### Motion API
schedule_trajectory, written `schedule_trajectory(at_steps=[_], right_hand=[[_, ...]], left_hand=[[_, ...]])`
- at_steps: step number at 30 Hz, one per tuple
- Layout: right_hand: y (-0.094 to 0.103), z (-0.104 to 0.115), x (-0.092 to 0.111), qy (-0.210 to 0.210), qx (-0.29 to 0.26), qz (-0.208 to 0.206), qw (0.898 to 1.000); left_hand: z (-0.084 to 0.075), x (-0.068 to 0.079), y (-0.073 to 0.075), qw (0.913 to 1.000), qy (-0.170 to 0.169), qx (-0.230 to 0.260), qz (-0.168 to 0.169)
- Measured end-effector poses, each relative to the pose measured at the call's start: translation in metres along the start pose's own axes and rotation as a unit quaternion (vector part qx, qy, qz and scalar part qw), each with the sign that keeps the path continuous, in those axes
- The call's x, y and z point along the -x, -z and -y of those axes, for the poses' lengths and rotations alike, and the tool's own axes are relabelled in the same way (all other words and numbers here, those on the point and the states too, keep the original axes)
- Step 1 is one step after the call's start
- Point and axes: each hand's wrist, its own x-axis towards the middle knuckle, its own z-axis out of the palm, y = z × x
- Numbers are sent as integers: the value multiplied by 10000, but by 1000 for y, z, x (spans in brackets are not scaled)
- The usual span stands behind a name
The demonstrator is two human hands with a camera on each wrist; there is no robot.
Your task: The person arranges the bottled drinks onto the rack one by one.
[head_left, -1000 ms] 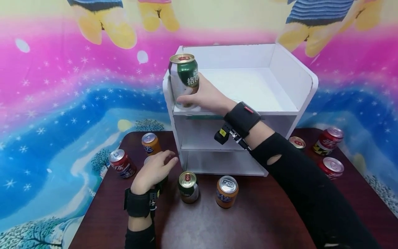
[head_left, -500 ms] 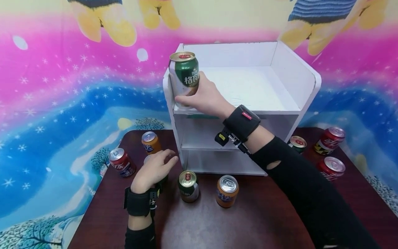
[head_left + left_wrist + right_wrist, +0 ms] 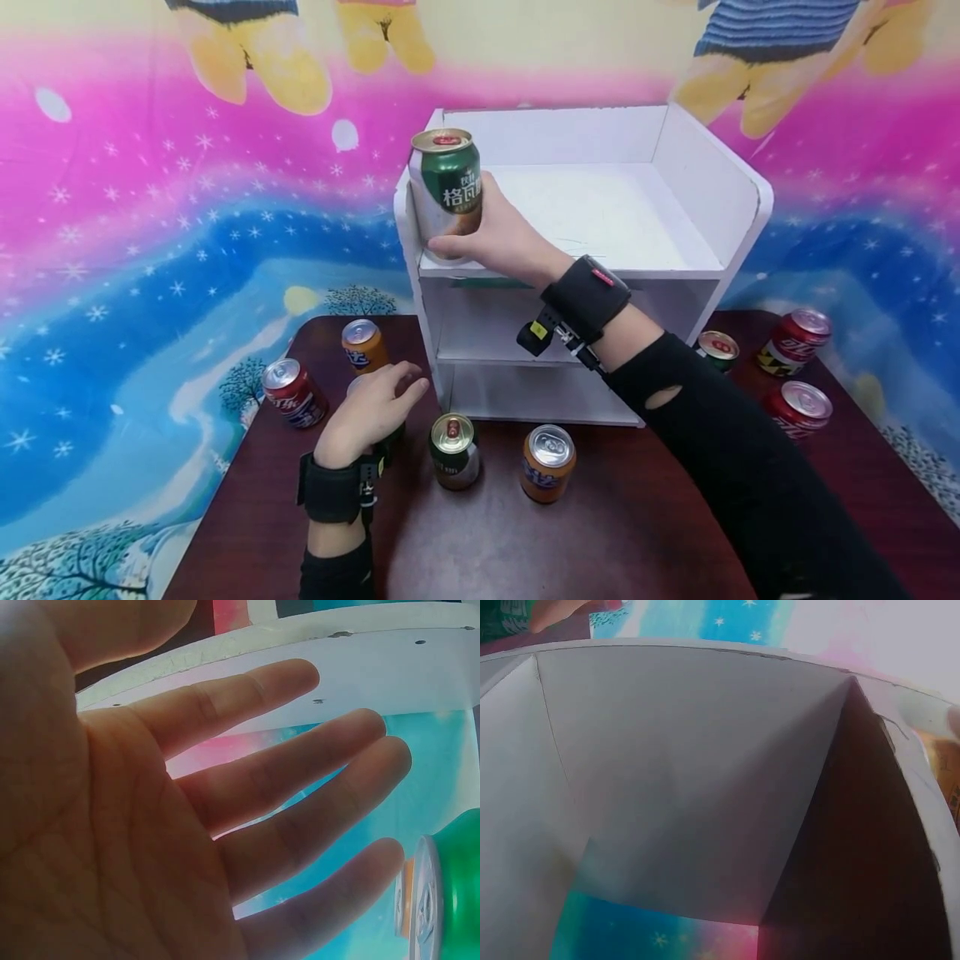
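My right hand grips an upright green and white drink can at the front left corner of the white shelf's top deck. Only the can's gold-brown lower part shows at the edge of the right wrist view. My left hand hovers low at the left over a green can, which it mostly hides. In the left wrist view its fingers are spread and hold nothing, with the green can beyond the fingertips. Another green can stands right of that hand.
Orange cans stand in front of the shelf and to its left, beside a red can. Right of the shelf are two red cans and a green one. All stand on a dark red-brown table; a printed cloth hangs behind.
The held can has turned slightly in my right hand, so more of its label faces me. Both hands otherwise stay in place.
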Motion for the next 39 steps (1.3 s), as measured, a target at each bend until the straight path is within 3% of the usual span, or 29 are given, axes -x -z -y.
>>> schedule_trajectory(at_steps=[5, 25, 29, 34, 39], right_hand=[[-1, 0, 2, -85, 243, -33, 9997], [-11, 1, 2, 164, 1254, -863, 9882], [-9, 1, 1, 89, 945, -783, 9924], [-2, 0, 4, -199, 188, -510, 9983], [1, 1, 3, -123, -89, -231, 9996]], left_hand=[[0, 0, -1, 10000, -25, -11, 14], [0, -3, -3, 9999, 6, -131, 15], [0, -3, -4, 9999, -4, -131, -13], [0, -2, -4, 9999, 1, -126, -25], [0, -3, -4, 10000, 50, -53, -20]])
